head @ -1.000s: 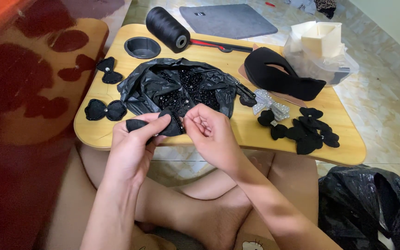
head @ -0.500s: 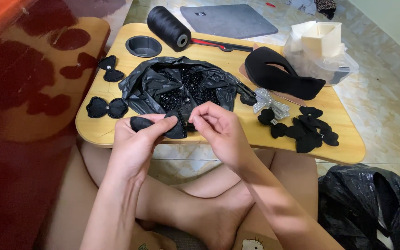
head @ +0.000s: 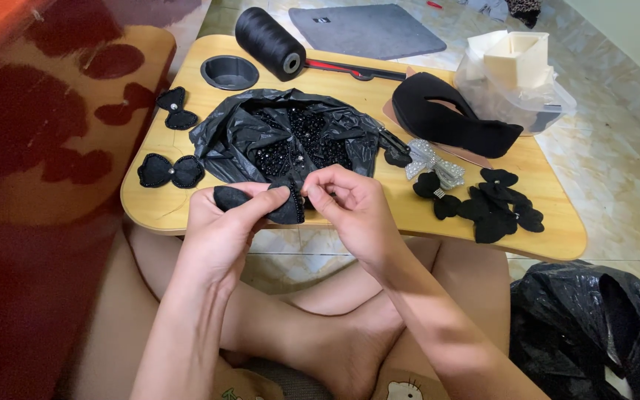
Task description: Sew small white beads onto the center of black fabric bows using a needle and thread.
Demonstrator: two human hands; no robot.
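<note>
Black fabric bow piece (head: pixel 261 204) | at near table (head: pixel 157 215) edge, pinched by L hand (head: pixel 224 222) | R hand (head: pixel 350 204) fingertips now closed in on its beaded edge vs 1s ago | bead bag (head: pixel 290 137) just behind

Bright, even daylight, soft shadows, sharp focus throughout.

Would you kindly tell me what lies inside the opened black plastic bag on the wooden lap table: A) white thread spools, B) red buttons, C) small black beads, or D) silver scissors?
C: the black plastic bag lies open on the lap table, and a heap of small glossy black beads shows in its middle, just beyond the left hand and right hand.
</note>
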